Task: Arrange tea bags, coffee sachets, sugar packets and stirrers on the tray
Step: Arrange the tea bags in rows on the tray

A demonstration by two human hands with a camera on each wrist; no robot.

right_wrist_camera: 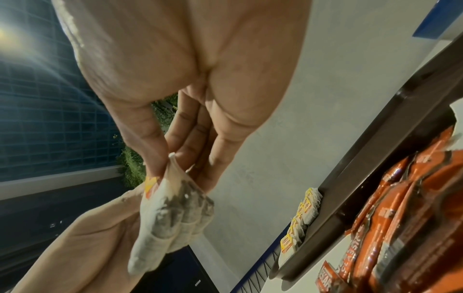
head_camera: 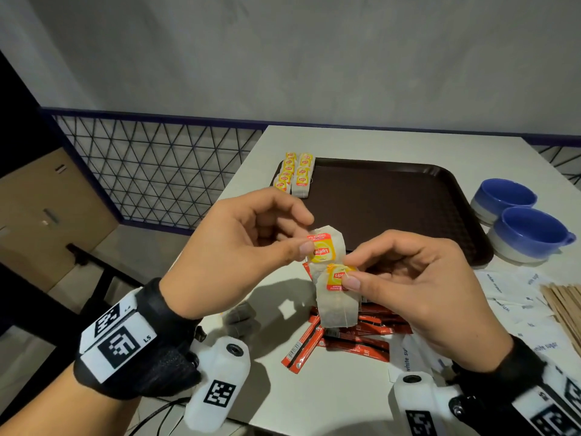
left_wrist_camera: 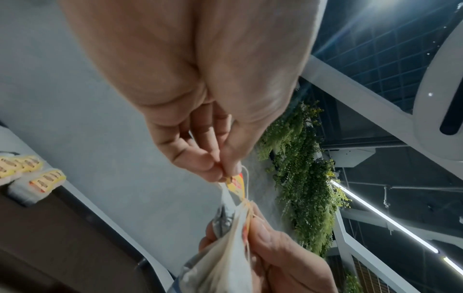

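Both hands are raised above the table's near side, each pinching a tea bag by its yellow tag. My left hand (head_camera: 303, 239) holds the upper tea bag (head_camera: 327, 247); my right hand (head_camera: 349, 275) holds a bunch of tea bags (head_camera: 338, 305) that hang down. A thin string (left_wrist_camera: 246, 182) runs between the two tags. The brown tray (head_camera: 393, 206) lies behind, with two rows of tea bags (head_camera: 295, 173) at its far left corner. Red coffee sachets (head_camera: 342, 338) lie under my hands. White sugar packets (head_camera: 509, 291) and wooden stirrers (head_camera: 566, 306) lie at the right.
Two blue-and-white cups (head_camera: 522, 221) stand right of the tray. A wire-mesh railing (head_camera: 151, 168) runs beyond the table's left edge, with a cardboard box (head_camera: 41, 209) below it. A grey wall stands behind the table.
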